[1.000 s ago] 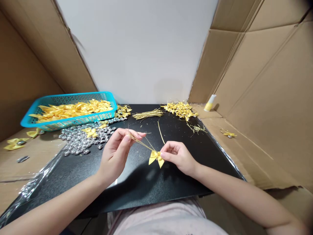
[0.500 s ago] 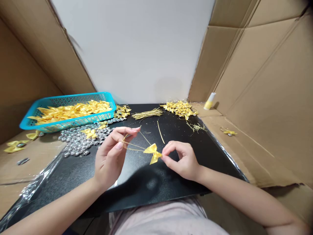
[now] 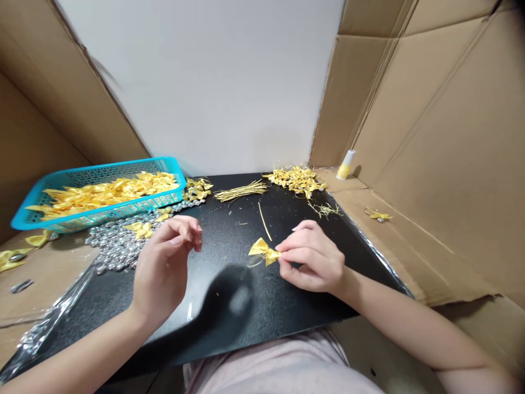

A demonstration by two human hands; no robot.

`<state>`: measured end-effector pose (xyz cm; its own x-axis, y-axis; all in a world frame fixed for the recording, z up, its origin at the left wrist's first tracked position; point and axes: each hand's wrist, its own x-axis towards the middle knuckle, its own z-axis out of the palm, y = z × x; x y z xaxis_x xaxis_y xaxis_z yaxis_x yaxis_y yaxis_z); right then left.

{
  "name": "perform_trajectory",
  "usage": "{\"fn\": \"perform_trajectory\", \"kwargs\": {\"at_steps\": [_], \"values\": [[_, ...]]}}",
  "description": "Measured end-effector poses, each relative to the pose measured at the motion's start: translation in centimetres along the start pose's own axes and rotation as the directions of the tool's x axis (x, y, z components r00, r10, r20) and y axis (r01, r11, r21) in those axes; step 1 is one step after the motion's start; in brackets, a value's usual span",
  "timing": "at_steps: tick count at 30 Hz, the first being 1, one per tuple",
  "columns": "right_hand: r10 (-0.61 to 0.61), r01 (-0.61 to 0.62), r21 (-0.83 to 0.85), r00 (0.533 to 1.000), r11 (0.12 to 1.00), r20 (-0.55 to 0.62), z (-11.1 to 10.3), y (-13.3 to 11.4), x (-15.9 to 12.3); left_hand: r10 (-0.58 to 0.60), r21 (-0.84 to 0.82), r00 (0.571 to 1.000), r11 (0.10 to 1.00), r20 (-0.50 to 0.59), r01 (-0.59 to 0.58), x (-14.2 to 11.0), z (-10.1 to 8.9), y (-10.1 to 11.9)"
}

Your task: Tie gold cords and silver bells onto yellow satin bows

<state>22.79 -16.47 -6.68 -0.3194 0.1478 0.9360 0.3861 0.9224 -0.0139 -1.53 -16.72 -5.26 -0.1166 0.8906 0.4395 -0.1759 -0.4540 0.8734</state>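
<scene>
My right hand pinches a yellow ribbon bow by its right side, between thumb and fingers, above the black tabletop. A thin loop of cord hangs beside the bow, hard to see against the dark surface. To the left, my left hand is raised with its fingers loosely curled and nothing visible in them. Just behind it lies a spread of silvery beads, with a few yellow bows on top. A single gold cord lies between the hands, farther back.
A turquoise basket of yellow bows stands at back left. Along the back lie a bundle of gold cords and a heap of beaded bows. Cord scraps and a small white-and-yellow container are at right. Cardboard walls flank the table.
My left hand has let go of the cord loop and drawn back to the left. The bow stays in my right hand, turned slightly, its loop now slack. The view has shifted a little.
</scene>
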Motion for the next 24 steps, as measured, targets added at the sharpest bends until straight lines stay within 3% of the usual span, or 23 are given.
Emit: {"fn": "perform_trajectory", "kwargs": {"at_steps": [3, 5, 8, 11, 13, 15, 16, 18, 21, 24], "values": [[-0.133, 0.139, -0.059, 0.986, 0.988, 0.096, -1.0, -0.2, 0.2, 0.105, 0.202, 0.983, 0.97, 0.153, -0.135, -0.6, 0.0, 0.3], [-0.227, 0.243, -0.093, 0.962, 0.966, 0.154, -1.6, -0.3, 0.4, 0.135, 0.344, 0.936, 0.905, 0.325, -0.251, -1.2, 0.7, 0.7], [-0.33, 0.353, -0.082, 0.92, 0.932, 0.209, -2.3, -0.4, 0.7, 0.076, 0.43, 0.835, 0.83, 0.545, -0.356, -1.5, 2.2, 1.3], [-0.349, 0.365, -0.044, 0.913, 0.93, 0.211, -2.3, -0.3, 0.6, 0.003, 0.42, 0.793, 0.846, 0.61, -0.327, -1.3, 3.4, 1.4], [-0.248, 0.251, -0.003, 0.959, 0.968, 0.138, -1.7, -0.4, 0.5, 0.044, 0.404, 0.803, 0.847, 0.595, -0.346, -1.3, 3.7, 1.3], [-0.004, 0.002, 0.1, 1.0, 0.995, 0.022, -0.9, -0.6, 0.4, 0.15, 0.401, 0.814, 0.811, 0.561, -0.426, -1.4, 3.6, 1.1], [0.136, -0.135, 0.174, 0.991, 0.975, 0.01, -0.5, -0.7, 0.3, 0.211, 0.4, 0.809, 0.783, 0.549, -0.476, -1.4, 3.5, 1.1], [0.322, -0.34, 0.297, 0.94, 0.892, 0.109, 0.1, -1.0, 0.3, 0.314, 0.396, 0.778, 0.721, 0.544, -0.568, -1.6, 3.5, 1.2], [0.361, -0.45, 0.351, 0.886, 0.821, 0.29, 0.6, -1.3, 0.3, 0.385, 0.394, 0.743, 0.665, 0.547, -0.635, -1.7, 3.5, 1.2], [0.362, -0.45, 0.35, 0.887, 0.822, 0.288, 0.7, -1.6, 0.2, 0.378, 0.409, 0.747, 0.657, 0.547, -0.633, -1.7, 3.6, 1.2]]}}
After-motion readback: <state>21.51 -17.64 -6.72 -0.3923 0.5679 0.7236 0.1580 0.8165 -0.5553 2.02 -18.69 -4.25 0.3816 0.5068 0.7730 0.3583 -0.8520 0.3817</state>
